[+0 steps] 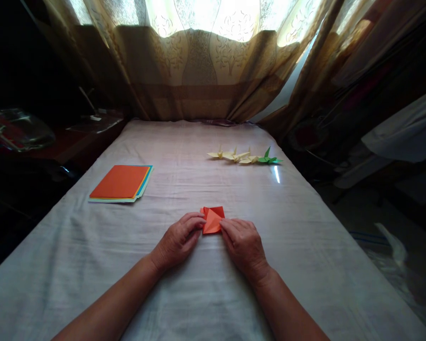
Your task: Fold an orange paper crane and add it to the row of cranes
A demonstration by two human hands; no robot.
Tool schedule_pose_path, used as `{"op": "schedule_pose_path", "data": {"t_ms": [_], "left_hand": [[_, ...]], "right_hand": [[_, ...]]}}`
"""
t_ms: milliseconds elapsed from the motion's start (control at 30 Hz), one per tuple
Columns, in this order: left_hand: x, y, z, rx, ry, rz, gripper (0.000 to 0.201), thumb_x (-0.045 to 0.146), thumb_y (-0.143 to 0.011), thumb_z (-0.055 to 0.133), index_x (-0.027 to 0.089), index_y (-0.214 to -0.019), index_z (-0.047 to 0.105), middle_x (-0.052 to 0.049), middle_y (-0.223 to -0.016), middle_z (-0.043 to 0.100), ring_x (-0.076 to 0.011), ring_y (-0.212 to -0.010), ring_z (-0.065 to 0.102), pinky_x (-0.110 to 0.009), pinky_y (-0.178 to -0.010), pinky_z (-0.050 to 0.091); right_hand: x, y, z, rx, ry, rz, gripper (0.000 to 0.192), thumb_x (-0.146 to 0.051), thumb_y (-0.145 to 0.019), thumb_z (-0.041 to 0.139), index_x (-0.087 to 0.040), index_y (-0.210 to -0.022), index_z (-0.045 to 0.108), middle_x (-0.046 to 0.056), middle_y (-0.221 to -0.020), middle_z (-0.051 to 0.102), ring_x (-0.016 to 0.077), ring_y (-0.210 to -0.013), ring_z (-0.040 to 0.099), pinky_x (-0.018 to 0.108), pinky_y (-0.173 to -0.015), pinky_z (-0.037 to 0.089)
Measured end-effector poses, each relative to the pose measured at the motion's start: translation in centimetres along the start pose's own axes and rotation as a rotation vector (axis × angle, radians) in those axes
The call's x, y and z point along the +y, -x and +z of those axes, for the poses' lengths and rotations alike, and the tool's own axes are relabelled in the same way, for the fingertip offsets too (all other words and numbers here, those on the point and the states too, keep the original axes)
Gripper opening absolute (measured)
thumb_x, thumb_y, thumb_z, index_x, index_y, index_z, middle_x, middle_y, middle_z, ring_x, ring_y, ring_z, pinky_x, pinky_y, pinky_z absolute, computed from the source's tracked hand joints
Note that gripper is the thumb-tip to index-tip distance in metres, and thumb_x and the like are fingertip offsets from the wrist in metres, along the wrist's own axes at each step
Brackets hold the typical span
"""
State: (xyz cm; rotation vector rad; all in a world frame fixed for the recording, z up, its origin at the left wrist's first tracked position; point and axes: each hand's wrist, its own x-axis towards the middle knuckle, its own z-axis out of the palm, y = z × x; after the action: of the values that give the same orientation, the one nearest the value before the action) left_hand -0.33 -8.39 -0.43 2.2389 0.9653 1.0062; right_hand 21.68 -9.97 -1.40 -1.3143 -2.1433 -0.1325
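A small folded orange paper [213, 219] lies on the white cloth of the table [199, 293] in front of me. My left hand [179, 240] presses its left edge with curled fingertips. My right hand [242, 244] pins its right lower edge the same way. Both hands rest on the cloth with the paper between them. The lower corners of the paper are hidden under my fingers.
A stack of coloured paper sheets [121, 183], orange on top, lies at the left. Three pale yellow folded cranes [234, 155] and a green crane [269, 158] stand in a row at the back right. Curtains [199, 66] hang behind the table; dark clutter flanks both sides.
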Motion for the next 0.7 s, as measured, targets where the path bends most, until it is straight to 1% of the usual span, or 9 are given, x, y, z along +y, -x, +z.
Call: {"op": "schedule_pose_path", "data": {"t_ms": [67, 167, 333, 433, 500, 600, 700], "left_hand": [[0.2, 0.1, 0.2, -0.017, 0.018, -0.003, 0.028, 0.009, -0.092, 0.046, 0.022, -0.114, 0.058, -0.008, -0.122, 0.061, -0.0175, -0.115, 0.060, -0.033, -0.100, 0.050], [0.4, 0.1, 0.5, -0.046, 0.033, -0.014, 0.028, 0.009, -0.093, 0.045, 0.022, -0.114, 0.058, -0.008, -0.123, 0.061, -0.0173, -0.116, 0.059, -0.033, -0.100, 0.050], [0.8, 0.0, 0.6, -0.086, 0.031, -0.010, 0.031, 0.008, -0.091, 0.045, 0.022, -0.116, 0.057, -0.009, -0.124, 0.061, -0.0187, -0.117, 0.059, -0.035, -0.101, 0.050], [0.8, 0.1, 0.7, -0.121, 0.032, -0.016, 0.032, 0.007, -0.090, 0.047, 0.023, -0.117, 0.056, -0.009, -0.127, 0.059, -0.0185, -0.118, 0.058, -0.034, -0.102, 0.049], [0.8, 0.1, 0.8, -0.132, 0.038, -0.019, 0.032, 0.007, -0.090, 0.047, 0.022, -0.117, 0.056, -0.009, -0.127, 0.059, -0.0186, -0.119, 0.057, -0.034, -0.102, 0.049], [0.9, 0.0, 0.9, -0.128, 0.042, -0.020, 0.030, 0.008, -0.091, 0.046, 0.022, -0.115, 0.057, -0.009, -0.125, 0.060, -0.0187, -0.117, 0.058, -0.035, -0.101, 0.049], [0.9, -0.2, 0.9, -0.127, 0.039, -0.009, 0.030, 0.008, -0.090, 0.047, 0.022, -0.114, 0.057, -0.009, -0.121, 0.061, -0.0181, -0.115, 0.059, -0.033, -0.100, 0.050]], "right_hand": [[0.5, -0.1, -0.2, -0.031, 0.012, -0.046, 0.018, -0.020, -0.096, 0.050, -0.019, -0.098, 0.068, 0.006, -0.098, 0.075, 0.0193, -0.089, 0.067, 0.032, -0.082, 0.043], [1.5, -0.4, -0.5, -0.071, 0.008, -0.152, 0.018, -0.018, -0.096, 0.050, -0.020, -0.095, 0.068, 0.006, -0.099, 0.075, 0.0189, -0.086, 0.068, 0.031, -0.080, 0.045], [2.6, -1.0, -0.9, -0.081, 0.005, -0.257, 0.023, -0.013, -0.096, 0.046, -0.019, -0.092, 0.068, 0.007, -0.094, 0.075, 0.0180, -0.081, 0.068, 0.030, -0.075, 0.049], [2.8, -1.1, -0.9, -0.055, 0.017, -0.269, 0.024, -0.011, -0.096, 0.044, -0.016, -0.090, 0.067, 0.007, -0.089, 0.075, 0.0187, -0.077, 0.068, 0.030, -0.072, 0.050], [2.9, -1.0, -0.8, -0.055, 0.011, -0.260, 0.025, -0.010, -0.095, 0.043, -0.016, -0.091, 0.067, 0.008, -0.090, 0.074, 0.0188, -0.078, 0.068, 0.030, -0.072, 0.051], [3.1, -0.7, -0.6, -0.054, -0.015, -0.226, 0.026, -0.011, -0.095, 0.043, -0.017, -0.096, 0.068, 0.010, -0.095, 0.074, 0.0188, -0.082, 0.068, 0.030, -0.075, 0.052], [3.2, -0.4, -0.4, -0.049, -0.049, -0.201, 0.025, -0.013, -0.095, 0.044, -0.018, -0.097, 0.068, 0.010, -0.098, 0.074, 0.0190, -0.088, 0.068, 0.032, -0.081, 0.053]]}}
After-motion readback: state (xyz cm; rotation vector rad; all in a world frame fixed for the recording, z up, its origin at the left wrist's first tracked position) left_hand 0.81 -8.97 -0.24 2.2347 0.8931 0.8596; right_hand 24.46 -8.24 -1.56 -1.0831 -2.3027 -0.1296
